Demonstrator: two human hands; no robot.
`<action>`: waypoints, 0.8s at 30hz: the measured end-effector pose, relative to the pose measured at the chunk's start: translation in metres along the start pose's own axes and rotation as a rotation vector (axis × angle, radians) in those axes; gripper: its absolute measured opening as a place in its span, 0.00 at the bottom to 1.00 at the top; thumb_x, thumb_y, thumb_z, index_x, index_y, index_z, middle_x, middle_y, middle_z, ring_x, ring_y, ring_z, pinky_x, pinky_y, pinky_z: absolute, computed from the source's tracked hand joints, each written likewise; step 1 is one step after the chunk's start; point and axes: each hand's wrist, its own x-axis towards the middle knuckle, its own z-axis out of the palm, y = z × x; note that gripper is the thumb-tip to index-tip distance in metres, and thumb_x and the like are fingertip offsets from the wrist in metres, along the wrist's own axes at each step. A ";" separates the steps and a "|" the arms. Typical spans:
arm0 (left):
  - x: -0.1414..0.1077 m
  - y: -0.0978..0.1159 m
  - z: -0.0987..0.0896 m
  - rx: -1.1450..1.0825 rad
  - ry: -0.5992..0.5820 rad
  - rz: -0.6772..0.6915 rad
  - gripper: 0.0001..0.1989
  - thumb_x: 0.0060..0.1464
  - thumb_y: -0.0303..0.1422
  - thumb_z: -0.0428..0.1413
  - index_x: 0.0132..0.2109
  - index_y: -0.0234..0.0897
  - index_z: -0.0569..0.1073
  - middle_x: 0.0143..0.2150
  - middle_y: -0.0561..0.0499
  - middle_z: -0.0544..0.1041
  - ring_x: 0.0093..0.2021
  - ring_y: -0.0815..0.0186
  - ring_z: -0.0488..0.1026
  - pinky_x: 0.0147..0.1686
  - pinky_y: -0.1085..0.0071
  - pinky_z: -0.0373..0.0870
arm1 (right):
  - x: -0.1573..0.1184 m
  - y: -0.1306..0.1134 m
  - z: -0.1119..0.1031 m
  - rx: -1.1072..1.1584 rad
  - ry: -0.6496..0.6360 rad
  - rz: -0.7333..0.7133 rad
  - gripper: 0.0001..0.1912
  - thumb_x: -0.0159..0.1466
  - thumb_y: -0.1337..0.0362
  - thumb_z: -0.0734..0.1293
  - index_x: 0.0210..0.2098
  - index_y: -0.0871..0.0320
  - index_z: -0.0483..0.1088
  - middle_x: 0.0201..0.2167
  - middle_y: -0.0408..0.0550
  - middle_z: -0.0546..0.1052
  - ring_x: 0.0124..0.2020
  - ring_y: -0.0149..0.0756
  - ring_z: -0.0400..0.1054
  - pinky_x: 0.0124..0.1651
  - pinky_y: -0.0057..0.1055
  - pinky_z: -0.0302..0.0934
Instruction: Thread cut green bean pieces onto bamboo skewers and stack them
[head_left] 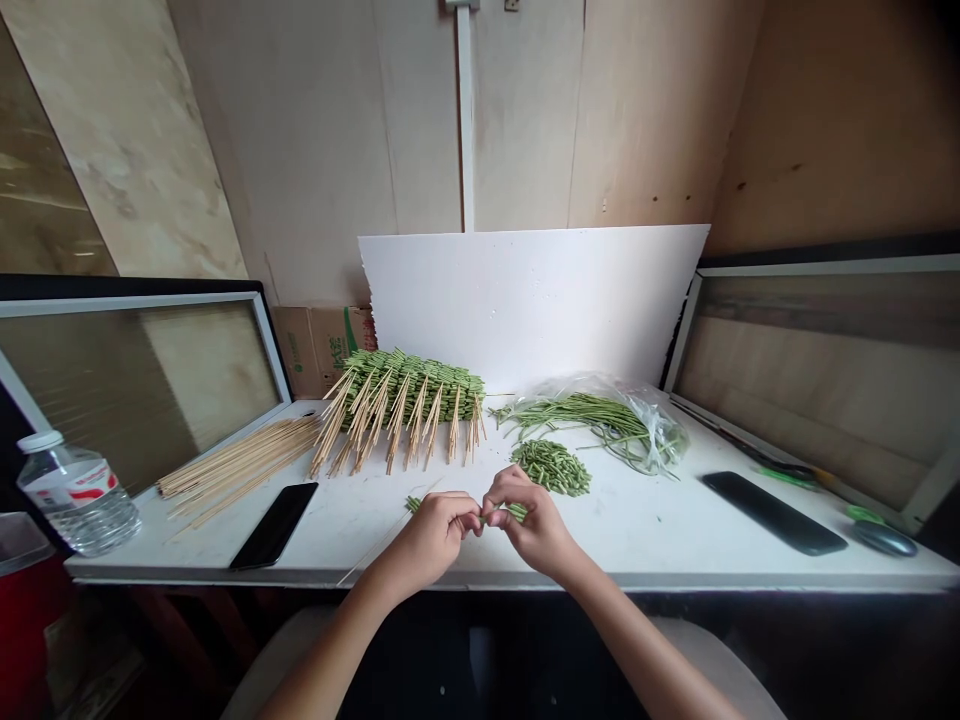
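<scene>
My left hand (pixel 436 535) and my right hand (pixel 531 522) meet over the front middle of the white table, fingertips pinched close together. A bit of green bean shows between the fingertips, partly hidden by them. More cut green bean pieces (pixel 516 511) show within my right hand's curled fingers. Behind my left hand some green pieces (pixel 412 503) stick out. A thin pale stick (pixel 367 555) slants down to the left from there; whether my left hand touches it I cannot tell. Just beyond my right hand lies a heap of cut bean pieces (pixel 551 467).
Stacked skewers of beans (pixel 412 390) stand at the back, sticks facing me. Left are loose bamboo skewers (pixel 247 460), a black phone (pixel 274 525) and a water bottle (pixel 75 495). Right are long beans in a plastic bag (pixel 600 415), a dark flat device (pixel 772 512) and a mouse (pixel 885 537).
</scene>
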 end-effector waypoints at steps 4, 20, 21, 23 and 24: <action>0.000 -0.001 -0.005 -0.163 -0.114 -0.023 0.14 0.54 0.17 0.48 0.28 0.35 0.72 0.29 0.53 0.72 0.32 0.67 0.67 0.36 0.72 0.63 | 0.002 -0.001 -0.004 0.155 -0.096 0.050 0.19 0.66 0.45 0.70 0.31 0.54 0.79 0.28 0.48 0.76 0.39 0.43 0.68 0.46 0.39 0.62; 0.001 -0.056 -0.049 -0.191 0.245 -0.167 0.22 0.67 0.46 0.52 0.58 0.37 0.76 0.47 0.46 0.70 0.37 0.66 0.71 0.41 0.64 0.75 | -0.023 0.093 -0.044 -0.772 -0.001 0.475 0.19 0.68 0.53 0.67 0.26 0.54 0.81 0.28 0.56 0.79 0.43 0.54 0.70 0.44 0.42 0.62; 0.001 -0.055 -0.049 -0.217 0.242 -0.178 0.22 0.66 0.45 0.54 0.58 0.37 0.76 0.47 0.46 0.71 0.37 0.66 0.72 0.41 0.64 0.75 | -0.022 0.093 -0.045 -0.764 -0.013 0.489 0.22 0.70 0.52 0.65 0.25 0.53 0.80 0.26 0.56 0.78 0.42 0.53 0.70 0.44 0.42 0.62; 0.002 -0.051 -0.046 -0.279 0.241 -0.203 0.22 0.64 0.44 0.57 0.59 0.37 0.74 0.45 0.47 0.73 0.37 0.65 0.74 0.41 0.63 0.77 | -0.019 0.089 -0.046 -0.743 -0.011 0.508 0.24 0.71 0.50 0.63 0.25 0.54 0.80 0.26 0.56 0.78 0.42 0.53 0.70 0.45 0.43 0.63; 0.003 -0.049 -0.045 -0.312 0.244 -0.211 0.23 0.62 0.44 0.59 0.59 0.37 0.74 0.44 0.48 0.73 0.37 0.65 0.75 0.41 0.62 0.77 | -0.016 0.085 -0.046 -0.727 0.000 0.505 0.24 0.71 0.50 0.63 0.27 0.54 0.80 0.27 0.57 0.79 0.43 0.54 0.71 0.45 0.44 0.63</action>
